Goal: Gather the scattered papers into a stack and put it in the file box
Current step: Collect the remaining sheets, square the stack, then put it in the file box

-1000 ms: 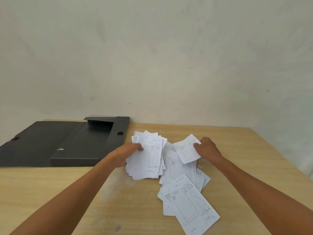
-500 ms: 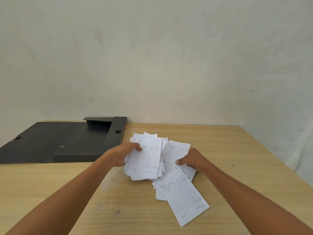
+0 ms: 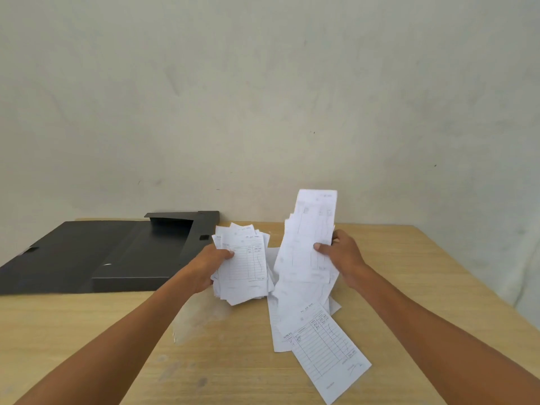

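Note:
My left hand (image 3: 211, 262) grips a rough stack of white printed slips (image 3: 244, 264), held just above the wooden table (image 3: 409, 258) beside the file box. My right hand (image 3: 342, 254) holds a second bunch of papers (image 3: 309, 238), lifted and standing nearly upright, thumb on the front. Below that bunch, a few loose slips (image 3: 321, 343) lie on the table in front of me, one ruled form on top. The black file box (image 3: 131, 258) lies open at the left, lid flap spread flat toward the table's left edge.
A pale plaster wall (image 3: 263, 97) rises directly behind the table. The table's right edge runs diagonally at the far right. A whitish scuffed patch (image 3: 198, 320) marks the wood under my left forearm.
My right hand gathered the papers lying at the centre and raised them upright off the table. The left hand kept its stack, barely moving. Fewer loose slips lie flat now.

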Available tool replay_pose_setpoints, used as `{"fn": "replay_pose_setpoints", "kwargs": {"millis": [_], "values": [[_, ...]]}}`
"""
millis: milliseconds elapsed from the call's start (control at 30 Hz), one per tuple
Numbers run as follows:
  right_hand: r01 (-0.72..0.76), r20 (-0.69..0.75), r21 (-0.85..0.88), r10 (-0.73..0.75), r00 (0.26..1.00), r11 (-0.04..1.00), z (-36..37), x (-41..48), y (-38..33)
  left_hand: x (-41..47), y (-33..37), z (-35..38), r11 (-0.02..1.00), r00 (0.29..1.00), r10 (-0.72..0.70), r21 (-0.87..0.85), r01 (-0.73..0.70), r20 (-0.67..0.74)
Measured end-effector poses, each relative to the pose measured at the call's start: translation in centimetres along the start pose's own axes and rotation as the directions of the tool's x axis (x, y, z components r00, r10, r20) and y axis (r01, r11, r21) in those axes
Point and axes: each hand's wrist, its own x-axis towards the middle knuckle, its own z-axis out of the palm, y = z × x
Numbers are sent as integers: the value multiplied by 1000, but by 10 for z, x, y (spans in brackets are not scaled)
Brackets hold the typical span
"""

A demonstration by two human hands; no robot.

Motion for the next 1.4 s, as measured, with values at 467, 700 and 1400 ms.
{"fn": "replay_pose_setpoints", "kwargs": {"millis": [467,700,1400], "values": [[81,155,-1,-80,985,997,20,9,-61,-13,25,28,957,975,174,-258,-134,140],[70,308,-98,-37,951,993,63,-9,-22,-12,9,44,964,938,240,-171,-202,249],[11,212,-807,272,939,591,12,-40,43,-21,-25,12,990,996,9,-139,-21,-86]]}}
